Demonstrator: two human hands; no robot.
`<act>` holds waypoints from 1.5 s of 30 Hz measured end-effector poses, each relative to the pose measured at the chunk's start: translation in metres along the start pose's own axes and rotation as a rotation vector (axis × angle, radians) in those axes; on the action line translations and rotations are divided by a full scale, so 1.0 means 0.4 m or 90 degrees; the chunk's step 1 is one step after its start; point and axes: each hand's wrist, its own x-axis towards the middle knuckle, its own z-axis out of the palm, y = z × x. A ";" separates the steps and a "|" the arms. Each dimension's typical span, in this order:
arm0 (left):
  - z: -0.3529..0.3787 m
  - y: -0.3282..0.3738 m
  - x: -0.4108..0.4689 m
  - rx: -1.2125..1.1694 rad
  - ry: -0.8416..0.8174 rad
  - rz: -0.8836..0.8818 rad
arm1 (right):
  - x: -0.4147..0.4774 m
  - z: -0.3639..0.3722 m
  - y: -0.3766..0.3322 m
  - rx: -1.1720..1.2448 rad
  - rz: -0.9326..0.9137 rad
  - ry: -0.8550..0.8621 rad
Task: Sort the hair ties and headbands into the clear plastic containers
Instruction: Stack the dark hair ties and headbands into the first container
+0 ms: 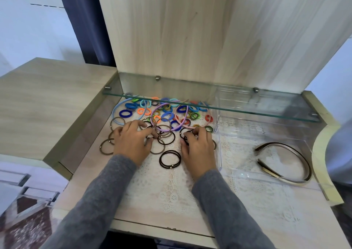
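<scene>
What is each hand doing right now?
Left hand: pinching brown hair ties.
Right hand: pinching black hair ties.

Reaching in from 6 o'clock, both grey sleeves (106, 191) drawn down to the wrists. Holding the left hand (131, 140) palm down, knuckles up, fingers bent and fanned toward 1 o'clock, tips pressed low; cannot tell if gripping anything. Holding the right hand (198, 149) close by at its 3 o'clock, palm down, fingers curled toward 12 o'clock, pinching black hair ties (185, 138).
</scene>
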 end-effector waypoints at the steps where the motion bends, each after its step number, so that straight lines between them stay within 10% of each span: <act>1: -0.002 -0.001 0.000 -0.005 -0.004 0.001 | 0.004 0.002 0.000 -0.008 -0.005 -0.001; 45: -0.022 -0.008 0.015 0.052 -0.083 0.110 | -0.001 0.003 0.013 0.018 -0.024 -0.010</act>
